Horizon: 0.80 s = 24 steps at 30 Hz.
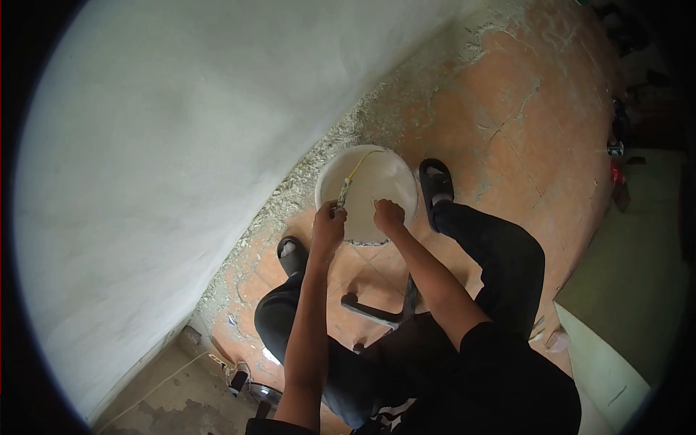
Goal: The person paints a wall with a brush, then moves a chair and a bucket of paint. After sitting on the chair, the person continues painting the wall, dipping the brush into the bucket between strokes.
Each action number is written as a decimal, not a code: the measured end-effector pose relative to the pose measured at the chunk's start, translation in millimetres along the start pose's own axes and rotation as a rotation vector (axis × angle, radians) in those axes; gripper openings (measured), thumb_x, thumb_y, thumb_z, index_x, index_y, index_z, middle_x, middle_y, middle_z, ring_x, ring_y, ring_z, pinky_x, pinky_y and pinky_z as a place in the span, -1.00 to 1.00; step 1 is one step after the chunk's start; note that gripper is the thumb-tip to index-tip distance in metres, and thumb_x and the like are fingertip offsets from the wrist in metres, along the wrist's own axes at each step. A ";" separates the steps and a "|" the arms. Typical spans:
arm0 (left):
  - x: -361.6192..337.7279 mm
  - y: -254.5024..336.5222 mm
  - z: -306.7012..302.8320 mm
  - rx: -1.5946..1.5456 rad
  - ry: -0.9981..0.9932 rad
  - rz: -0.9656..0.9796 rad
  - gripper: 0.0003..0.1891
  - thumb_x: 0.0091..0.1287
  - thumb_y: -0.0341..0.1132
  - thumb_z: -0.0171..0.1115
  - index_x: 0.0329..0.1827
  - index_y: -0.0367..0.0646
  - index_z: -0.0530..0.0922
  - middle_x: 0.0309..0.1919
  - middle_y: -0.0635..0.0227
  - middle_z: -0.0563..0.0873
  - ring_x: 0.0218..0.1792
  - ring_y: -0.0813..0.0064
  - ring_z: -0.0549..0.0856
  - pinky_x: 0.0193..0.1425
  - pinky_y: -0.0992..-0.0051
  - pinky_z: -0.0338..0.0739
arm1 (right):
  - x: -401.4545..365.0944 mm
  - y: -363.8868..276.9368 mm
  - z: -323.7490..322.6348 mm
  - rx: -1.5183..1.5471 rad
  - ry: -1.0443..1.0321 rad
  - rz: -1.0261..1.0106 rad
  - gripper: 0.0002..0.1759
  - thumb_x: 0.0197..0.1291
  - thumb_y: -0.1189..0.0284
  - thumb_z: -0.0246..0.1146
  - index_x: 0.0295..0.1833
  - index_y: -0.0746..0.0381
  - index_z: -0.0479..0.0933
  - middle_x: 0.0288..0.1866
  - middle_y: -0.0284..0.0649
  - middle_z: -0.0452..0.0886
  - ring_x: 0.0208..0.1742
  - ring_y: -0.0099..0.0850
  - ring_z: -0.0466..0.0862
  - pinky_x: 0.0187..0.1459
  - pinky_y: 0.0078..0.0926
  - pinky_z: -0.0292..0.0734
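A patterned stick (344, 193) is held in the left hand (329, 225), above the 8 to 9 o'clock side of a round white bucket (404, 176). The fingers of that hand are closed narrowly around the lower end of the stick, and its upper end is pointed towards 1 o'clock. From that upper end, a thin yellow strand (357, 168) is curved up to the bucket's rim at about 12 o'clock.

The right hand (390, 217) is placed over the bucket's 4 o'clock side, apart from the stick. Its fingers are curled in tightly; whether anything is pinched between them cannot be told.

The bucket is stood on orange floor tiles (507, 109), between 2 feet in dark sandals: 1 sandal (437, 181) is seen just beside it at 2 to 3 o'clock, the other sandal (290, 251) at about 8 o'clock. A strip of pale rubble (290, 181) is spread at 10 o'clock, along the foot of a whitish wall (167, 145). Towards 6 o'clock, a dark chair base (373, 312) is partly covered by the seated person's legs (507, 254).
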<state>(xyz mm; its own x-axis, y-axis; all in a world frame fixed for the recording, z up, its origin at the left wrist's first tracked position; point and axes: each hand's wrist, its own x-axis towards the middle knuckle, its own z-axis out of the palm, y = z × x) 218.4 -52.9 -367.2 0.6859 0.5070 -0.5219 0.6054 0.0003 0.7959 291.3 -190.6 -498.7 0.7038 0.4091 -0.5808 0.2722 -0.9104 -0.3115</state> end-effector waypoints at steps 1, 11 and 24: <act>-0.3 1.5 -0.4 0.024 -0.004 -0.012 -0.69 0.21 -0.32 0.05 -0.07 -0.37 0.47 -0.42 0.20 0.62 -0.37 0.48 0.59 -0.26 0.49 0.45 | 1.0 0.6 4.6 -0.015 0.026 -0.026 -0.80 0.16 0.41 0.07 -0.32 0.31 0.52 -0.31 -0.07 0.62 -0.24 -0.18 0.65 -0.23 -0.31 0.56; 1.5 -2.3 -9.7 0.106 -0.050 -0.038 -0.68 0.23 -0.32 0.06 -0.05 -0.38 0.44 -0.39 0.23 0.61 -0.34 0.50 0.57 -0.19 0.51 0.44 | -51.3 6.7 -45.1 0.048 0.070 0.074 -0.80 0.16 0.40 0.06 -0.25 0.33 0.42 -0.36 0.03 0.59 -0.29 -0.10 0.64 -0.30 -0.22 0.56; -1.2 -9.9 -15.7 0.311 -0.037 0.116 -0.69 0.24 -0.29 0.04 -0.11 -0.37 0.50 -0.32 0.16 0.66 -0.34 0.42 0.60 -0.18 0.44 0.46 | -122.8 30.0 -65.3 -0.122 0.102 -0.059 -0.80 0.18 0.47 0.06 -0.13 0.36 0.39 -0.36 -0.06 0.59 -0.39 -0.24 0.65 -0.43 -0.36 0.58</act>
<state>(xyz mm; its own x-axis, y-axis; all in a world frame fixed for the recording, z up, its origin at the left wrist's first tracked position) 205.3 -40.0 -369.6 0.7682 0.4570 -0.4483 0.6127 -0.3219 0.7218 255.9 -272.2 -387.6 0.7454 0.4591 -0.4833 0.3881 -0.8884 -0.2454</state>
